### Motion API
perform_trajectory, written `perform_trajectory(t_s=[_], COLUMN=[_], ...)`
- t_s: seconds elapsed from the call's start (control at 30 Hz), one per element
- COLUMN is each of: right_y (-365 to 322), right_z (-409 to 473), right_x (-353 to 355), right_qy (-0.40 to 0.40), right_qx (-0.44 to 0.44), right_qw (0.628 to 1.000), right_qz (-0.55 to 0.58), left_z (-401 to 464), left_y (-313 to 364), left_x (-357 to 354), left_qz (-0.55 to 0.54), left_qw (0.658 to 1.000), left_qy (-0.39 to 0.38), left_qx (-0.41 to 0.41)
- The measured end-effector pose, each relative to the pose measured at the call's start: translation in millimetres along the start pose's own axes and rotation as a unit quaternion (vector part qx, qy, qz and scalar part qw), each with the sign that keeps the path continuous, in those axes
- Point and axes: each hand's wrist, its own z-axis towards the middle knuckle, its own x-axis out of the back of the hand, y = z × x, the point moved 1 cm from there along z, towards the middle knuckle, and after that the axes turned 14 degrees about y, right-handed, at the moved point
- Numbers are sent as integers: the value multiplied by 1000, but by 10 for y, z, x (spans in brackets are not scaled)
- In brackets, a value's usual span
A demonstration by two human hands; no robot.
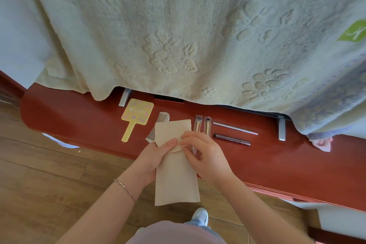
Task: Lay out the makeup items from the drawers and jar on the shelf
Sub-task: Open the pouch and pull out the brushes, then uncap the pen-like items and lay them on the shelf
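A beige cloth pouch hangs upright in front of the red shelf, held near its top by my left hand. My right hand pinches a round pale pad at the pouch's mouth. On the shelf lie a yellow hand mirror, a white comb partly hidden by the pouch, two wrapped makeup brushes, a silver stick and a dark pencil.
A large cream embossed towel hangs over whatever stands at the back of the shelf, with two metal feet showing under it. A pink cloth lies at the right. Wooden floor is below the shelf.
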Motion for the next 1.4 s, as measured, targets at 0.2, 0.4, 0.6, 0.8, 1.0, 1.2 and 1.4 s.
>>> perform_trajectory(t_s=[0.2,0.4,0.6,0.8,1.0,1.2,1.4], right_y=[109,239,554,1065,1343,1422,1289], right_z=[-43,-88,-113,-18,-23,-81,-93], right_x=[184,388,531,688,675,589,715], right_qy=[17,27,67,69,-101,-91,-1], right_qx=[-116,-159,-181,-197,-177,-134,-64], right_qw=[993,987,980,959,920,925,969], right_qz=[-2,12,-39,-192,-336,-343,-237], left_z=[152,294,549,815,1009,902,583], left_y=[49,158,206,245,107,9,-64], left_x=[-58,-195,-338,-479,-496,-615,-1136], left_qz=[112,183,291,352,419,493,565], left_qw=[990,970,934,899,845,710,562], left_qy=[58,74,57,105,157,222,-48], left_qx=[-59,-145,-201,-239,-291,-451,-603])
